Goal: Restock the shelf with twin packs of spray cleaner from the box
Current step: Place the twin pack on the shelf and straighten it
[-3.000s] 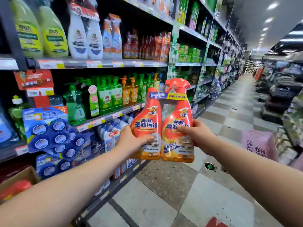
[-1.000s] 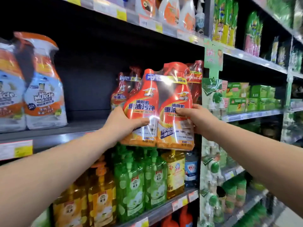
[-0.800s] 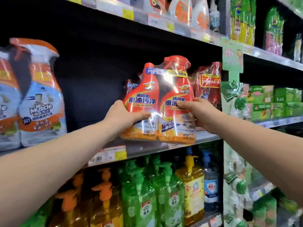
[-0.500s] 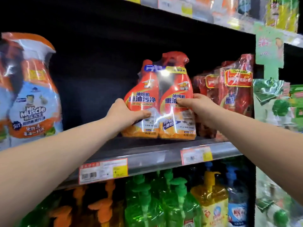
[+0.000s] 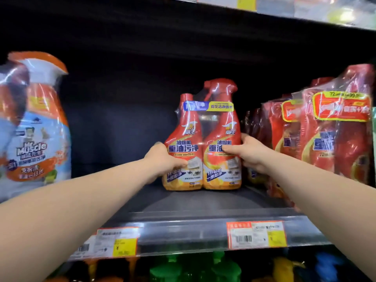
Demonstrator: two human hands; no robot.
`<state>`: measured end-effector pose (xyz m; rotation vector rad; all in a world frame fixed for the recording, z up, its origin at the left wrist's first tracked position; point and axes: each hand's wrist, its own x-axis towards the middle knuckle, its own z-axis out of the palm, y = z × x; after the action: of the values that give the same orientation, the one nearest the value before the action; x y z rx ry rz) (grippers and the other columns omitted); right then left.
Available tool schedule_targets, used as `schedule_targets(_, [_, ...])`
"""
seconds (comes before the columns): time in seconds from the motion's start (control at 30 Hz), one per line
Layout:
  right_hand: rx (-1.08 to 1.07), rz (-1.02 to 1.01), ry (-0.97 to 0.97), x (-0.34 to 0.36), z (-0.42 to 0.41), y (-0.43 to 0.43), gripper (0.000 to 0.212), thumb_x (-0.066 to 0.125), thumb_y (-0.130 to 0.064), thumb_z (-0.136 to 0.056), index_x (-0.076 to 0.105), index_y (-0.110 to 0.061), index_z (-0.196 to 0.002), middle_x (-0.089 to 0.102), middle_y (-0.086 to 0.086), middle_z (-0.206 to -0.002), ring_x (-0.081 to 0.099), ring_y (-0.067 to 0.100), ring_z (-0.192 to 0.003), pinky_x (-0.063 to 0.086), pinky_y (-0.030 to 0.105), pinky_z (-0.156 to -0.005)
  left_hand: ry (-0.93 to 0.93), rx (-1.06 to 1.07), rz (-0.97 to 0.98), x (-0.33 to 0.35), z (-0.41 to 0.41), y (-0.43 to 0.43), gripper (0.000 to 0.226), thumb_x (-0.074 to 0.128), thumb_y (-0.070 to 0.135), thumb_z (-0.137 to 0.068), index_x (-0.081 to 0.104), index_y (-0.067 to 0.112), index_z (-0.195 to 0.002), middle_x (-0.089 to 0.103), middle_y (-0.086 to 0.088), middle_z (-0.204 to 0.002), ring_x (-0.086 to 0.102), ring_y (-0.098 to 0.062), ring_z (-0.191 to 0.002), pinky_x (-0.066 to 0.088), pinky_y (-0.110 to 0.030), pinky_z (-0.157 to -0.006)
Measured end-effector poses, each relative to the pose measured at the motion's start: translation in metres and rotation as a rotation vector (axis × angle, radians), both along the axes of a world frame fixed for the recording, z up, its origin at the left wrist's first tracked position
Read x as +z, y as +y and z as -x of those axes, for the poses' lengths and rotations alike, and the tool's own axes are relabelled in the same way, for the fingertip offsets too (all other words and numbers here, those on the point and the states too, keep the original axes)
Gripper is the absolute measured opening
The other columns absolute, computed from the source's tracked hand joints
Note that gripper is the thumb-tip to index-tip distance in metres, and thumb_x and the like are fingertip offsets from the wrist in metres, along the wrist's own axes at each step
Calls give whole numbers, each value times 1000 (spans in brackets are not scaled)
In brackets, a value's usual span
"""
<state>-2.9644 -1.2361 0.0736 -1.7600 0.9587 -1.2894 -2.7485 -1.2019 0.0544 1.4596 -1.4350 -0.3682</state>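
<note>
An orange twin pack of spray cleaner [image 5: 205, 137], two trigger bottles wrapped in clear film, stands upright deep on the dark shelf [image 5: 195, 202]. My left hand [image 5: 162, 161] grips its left bottle, thumb across the front label. My right hand [image 5: 250, 153] grips the right bottle from the side, thumb on the front. The pack's base appears to rest on the shelf board. The box is out of view.
More red-orange twin packs [image 5: 325, 135] stand close on the right, almost touching my right hand. A Mr Muscle spray pack [image 5: 32, 127] stands at the left, with a dark gap between. Price tags [image 5: 256, 235] line the shelf edge. Green and yellow bottles show below.
Both hands carried the twin pack up from the aisle to the shelf and pushed it further back. It now stands deeper, beside the red packs.
</note>
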Motion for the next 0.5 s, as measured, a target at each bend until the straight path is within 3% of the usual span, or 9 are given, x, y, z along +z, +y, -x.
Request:
schedule_targets(0.07, [-78, -27, 60, -1, -1, -1, 28, 63, -8, -88, 48, -18, -110, 61, 4, -108, 58, 9, -73, 46, 24, -61, -13, 7, -7, 0, 1, -7, 51, 83, 21, -69, 42, 13, -97, 56, -1, -92, 58, -22, -91, 49, -33, -78])
schedule_targets(0.13, [-149, -70, 134, 1, -2, -4, 41, 66, -18, -88, 45, -19, -122, 55, 1, -106, 53, 12, -76, 45, 32, -72, -30, 17, -17, 0, 1, -13, 55, 83, 19, -69, 41, 10, -103, 57, -5, -103, 58, -23, -95, 50, -35, -82])
schedule_targets(0.2, [-173, -120, 157, 4, -5, -8, 54, 69, -20, -85, 41, -17, -131, 56, 4, -109, 53, 16, -78, 45, 41, -74, -36, 19, -36, 1, -2, -20, 58, 83, 19, -68, 40, 10, -105, 56, -7, -108, 58, -24, -97, 51, -36, -85])
schedule_targets(0.37, [-255, -132, 200, 7, -15, -21, 74, 81, -9, -72, 34, -12, -129, 56, 10, -121, 56, 34, -110, 45, 52, -85, -24, -14, -71, 3, -5, -30, 61, 85, 18, -67, 38, 12, -106, 56, -6, -107, 58, -23, -98, 51, -37, -85])
schedule_targets(0.5, [-303, -94, 214, 4, -17, -34, 77, 84, -16, -69, 34, -12, -128, 55, 10, -123, 56, 34, -113, 48, 51, -88, -18, -11, -70, 2, -7, -42, 63, 85, 22, -67, 37, 12, -108, 55, -5, -110, 56, -23, -100, 50, -37, -87])
